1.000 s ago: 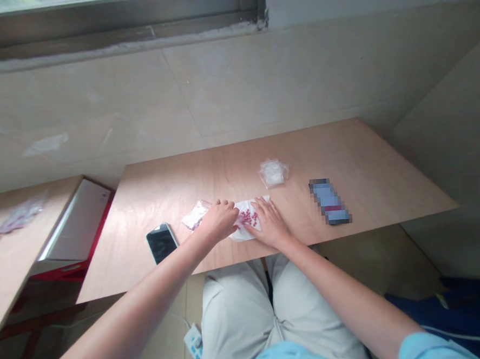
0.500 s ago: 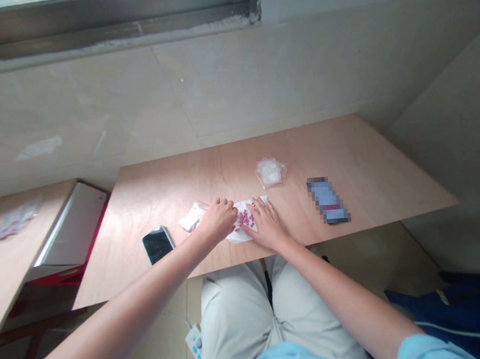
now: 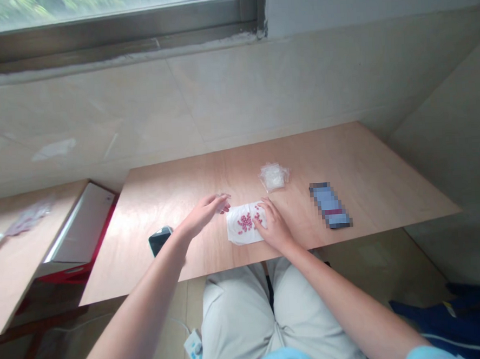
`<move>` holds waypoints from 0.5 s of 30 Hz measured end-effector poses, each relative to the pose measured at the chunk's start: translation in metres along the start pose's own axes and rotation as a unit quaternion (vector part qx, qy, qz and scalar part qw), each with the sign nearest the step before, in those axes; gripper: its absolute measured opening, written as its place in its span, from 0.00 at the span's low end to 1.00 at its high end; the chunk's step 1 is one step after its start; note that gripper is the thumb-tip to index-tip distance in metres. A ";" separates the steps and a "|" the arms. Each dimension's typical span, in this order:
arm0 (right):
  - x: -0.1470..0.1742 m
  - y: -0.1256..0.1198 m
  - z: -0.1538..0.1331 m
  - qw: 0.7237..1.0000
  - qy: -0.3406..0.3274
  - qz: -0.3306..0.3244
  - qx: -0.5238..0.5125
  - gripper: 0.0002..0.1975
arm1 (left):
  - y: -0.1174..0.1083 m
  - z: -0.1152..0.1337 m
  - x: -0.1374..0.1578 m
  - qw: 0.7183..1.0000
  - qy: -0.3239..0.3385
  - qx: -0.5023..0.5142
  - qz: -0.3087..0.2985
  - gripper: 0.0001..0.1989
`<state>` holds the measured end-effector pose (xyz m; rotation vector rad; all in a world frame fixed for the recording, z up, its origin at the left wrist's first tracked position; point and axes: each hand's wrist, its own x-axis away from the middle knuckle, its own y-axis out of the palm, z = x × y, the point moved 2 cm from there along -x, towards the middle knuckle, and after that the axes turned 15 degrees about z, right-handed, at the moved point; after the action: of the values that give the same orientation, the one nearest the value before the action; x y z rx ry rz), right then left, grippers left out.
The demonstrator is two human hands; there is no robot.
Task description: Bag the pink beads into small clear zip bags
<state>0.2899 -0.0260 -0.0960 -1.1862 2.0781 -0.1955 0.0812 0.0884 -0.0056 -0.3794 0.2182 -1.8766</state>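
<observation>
My left hand (image 3: pixel 207 209) is closed on a small clear plastic bag (image 3: pixel 223 202), held just left of a white sheet; its contents are hard to make out. On the white sheet (image 3: pixel 237 238), which looks like paper or cloth, lies a cluster of small pinkish-red beads (image 3: pixel 246 222). My right hand (image 3: pixel 274 225) rests on the sheet's right side with its fingers spread, beside a few beads apart from the main cluster.
A stack of clear plastic bags (image 3: pixel 274 176) lies behind the sheet. One phone (image 3: pixel 330 205), its screen blurred, is at the right; another phone (image 3: pixel 159 240) is at the left, partly behind my left forearm. A second table (image 3: pixel 10 280) stands further left.
My left hand has drawn left off the beads and now has the plastic bag that lay on the table. My right hand's fingers have shifted slightly. The view has tilted up a little.
</observation>
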 end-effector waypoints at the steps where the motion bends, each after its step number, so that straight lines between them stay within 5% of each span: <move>1: 0.000 0.001 0.001 1.000 -0.001 0.003 -0.004 0.21 | 0.000 -0.003 0.001 0.996 -0.038 0.085 -0.001 0.24; 4: 0.001 0.003 0.002 1.000 -0.005 0.007 -0.015 0.21 | 0.001 -0.009 0.006 0.957 -0.109 0.267 -0.025 0.23; 7: 0.002 0.003 0.003 1.000 -0.005 0.013 -0.025 0.20 | 0.003 -0.011 0.014 0.929 -0.129 0.347 -0.022 0.24; 12: -0.002 -0.002 0.001 0.996 0.021 0.045 -0.070 0.13 | 0.018 -0.015 0.026 0.914 -0.138 0.378 0.060 0.24; 15: -0.005 -0.006 -0.003 0.989 0.079 0.042 -0.119 0.11 | 0.037 -0.017 0.036 0.929 -0.126 0.336 0.086 0.24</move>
<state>0.2938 -0.0266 -0.0887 -1.2528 2.3375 0.0005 0.0967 0.0414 -0.0277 -0.1154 -0.5423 -1.5919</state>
